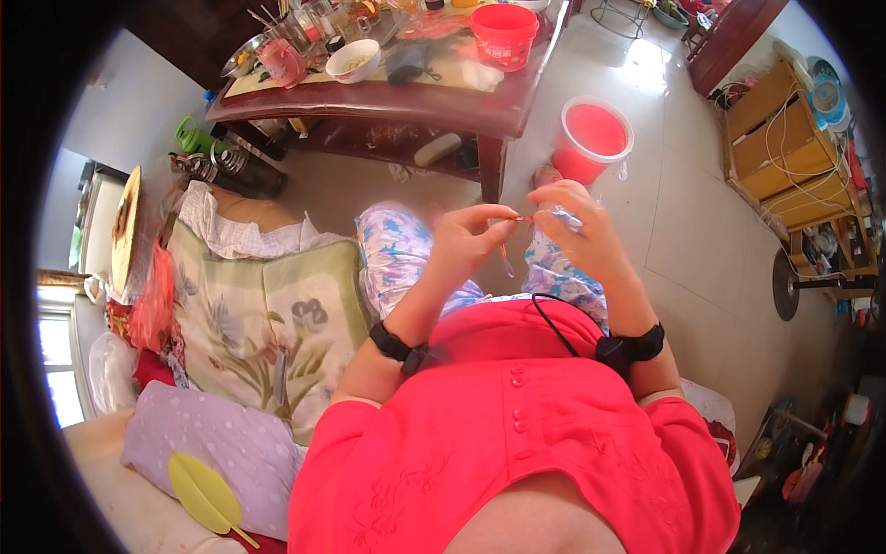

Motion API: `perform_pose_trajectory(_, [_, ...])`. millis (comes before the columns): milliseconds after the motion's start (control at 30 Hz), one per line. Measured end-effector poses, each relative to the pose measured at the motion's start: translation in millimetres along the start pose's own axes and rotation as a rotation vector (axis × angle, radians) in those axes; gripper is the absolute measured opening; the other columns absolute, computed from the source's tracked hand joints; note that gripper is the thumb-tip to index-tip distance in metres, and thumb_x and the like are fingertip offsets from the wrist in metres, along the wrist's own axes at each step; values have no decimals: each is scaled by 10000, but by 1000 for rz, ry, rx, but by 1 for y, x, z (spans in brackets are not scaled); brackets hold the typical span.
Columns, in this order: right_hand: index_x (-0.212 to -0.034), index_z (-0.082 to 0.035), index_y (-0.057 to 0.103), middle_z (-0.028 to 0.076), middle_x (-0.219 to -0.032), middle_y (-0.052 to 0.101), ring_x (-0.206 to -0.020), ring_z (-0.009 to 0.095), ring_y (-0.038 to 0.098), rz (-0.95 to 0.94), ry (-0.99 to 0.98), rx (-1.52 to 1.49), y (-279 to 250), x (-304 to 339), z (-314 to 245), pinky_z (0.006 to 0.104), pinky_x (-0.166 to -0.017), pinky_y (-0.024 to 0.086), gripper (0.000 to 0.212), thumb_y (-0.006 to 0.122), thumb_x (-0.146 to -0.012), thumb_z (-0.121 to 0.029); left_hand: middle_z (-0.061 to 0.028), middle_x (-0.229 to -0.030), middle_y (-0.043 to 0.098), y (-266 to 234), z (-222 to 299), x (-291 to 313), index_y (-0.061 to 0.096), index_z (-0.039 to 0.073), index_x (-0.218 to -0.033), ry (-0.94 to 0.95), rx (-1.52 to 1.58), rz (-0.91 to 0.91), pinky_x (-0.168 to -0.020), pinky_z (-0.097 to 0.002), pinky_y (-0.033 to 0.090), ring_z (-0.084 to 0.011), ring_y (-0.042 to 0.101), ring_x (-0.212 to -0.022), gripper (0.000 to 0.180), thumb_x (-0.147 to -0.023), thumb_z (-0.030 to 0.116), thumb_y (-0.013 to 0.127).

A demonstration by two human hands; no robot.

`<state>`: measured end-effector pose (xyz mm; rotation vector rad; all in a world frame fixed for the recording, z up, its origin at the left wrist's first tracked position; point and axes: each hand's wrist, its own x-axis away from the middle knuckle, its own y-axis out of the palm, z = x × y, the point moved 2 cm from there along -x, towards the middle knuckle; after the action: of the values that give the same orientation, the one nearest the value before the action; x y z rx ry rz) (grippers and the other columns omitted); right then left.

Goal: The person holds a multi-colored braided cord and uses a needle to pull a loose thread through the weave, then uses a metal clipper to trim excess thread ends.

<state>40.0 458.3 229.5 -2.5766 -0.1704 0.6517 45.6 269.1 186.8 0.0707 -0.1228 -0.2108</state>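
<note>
Both hands are raised over my lap, fingertips close together. My left hand pinches one end of a thin reddish strand between thumb and forefinger. The other end lies in the pinched fingers of my right hand. A pale, thin tail hangs below the left fingertips. Its exact kind is too small to make out. Under the hands are my trousers, printed with blue and purple flowers. A black band sits on each forearm.
A red bucket stands on the tiled floor ahead, by my foot. Beyond is a dark wooden table bearing a white bowl and another red bucket. On my left, a flowered cushion covers the sofa; a wooden cabinet stands right.
</note>
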Motion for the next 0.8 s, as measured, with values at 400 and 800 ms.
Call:
perform_pose_trajectory(400, [-789,-22,598,53,-733,568,-733,172,529,-39,8,-4,6,7,18,278,-677,424,96,626,-703,8,25,-707,580,10,14,4,642,-11,-914,-46,-49,-118,-521,-180,381,-28,501,-616,137,-829,96,623])
perform_pose_trajectory(800, [-816,4,571,20,-756,577,-727,96,569,83,152,-288,-26,7,16,232,-675,456,118,586,-724,76,-2,-773,617,-5,17,7,658,1,-928,-77,16,-48,-601,-192,410,-51,521,-693,181,-827,145,619])
